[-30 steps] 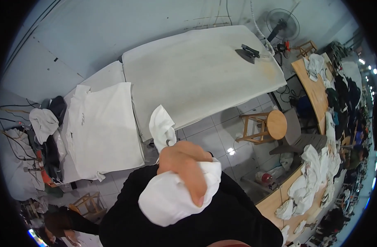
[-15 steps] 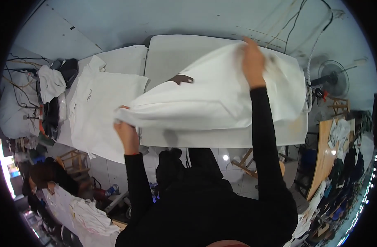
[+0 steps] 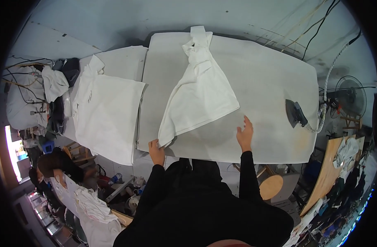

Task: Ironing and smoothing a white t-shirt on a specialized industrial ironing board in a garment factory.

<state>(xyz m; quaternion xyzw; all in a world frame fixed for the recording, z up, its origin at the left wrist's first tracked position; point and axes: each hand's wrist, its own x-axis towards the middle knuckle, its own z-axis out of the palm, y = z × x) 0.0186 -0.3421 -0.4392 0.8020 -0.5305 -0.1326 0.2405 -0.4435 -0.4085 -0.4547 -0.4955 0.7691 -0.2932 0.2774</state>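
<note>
A white shirt [image 3: 201,92] lies bunched and partly folded on a padded pressing table [image 3: 270,78]. Its narrow end reaches the table's far edge, and its hem fans out toward me. At the near left corner of that hem, my left hand [image 3: 157,154] is closed on the cloth. My right hand [image 3: 245,135] hovers over the near part of the table, right of the shirt, fingers apart and holding nothing. Farther right, an iron [image 3: 294,114] with a dark soleplate rests on its side on the table, its hose running off the right edge.
More white shirts [image 3: 108,111] lie flat on the adjoining left surface. Cables hang along the wall behind. A fan [image 3: 351,96] stands beyond the right end, and a round wooden stool [image 3: 270,187] is below the near edge. Another person [image 3: 61,168] bends over cloth at lower left.
The shirt was stretched wide between both hands; now it lies narrower on the table. My right hand has let go and come down toward me. The iron has come into sight.
</note>
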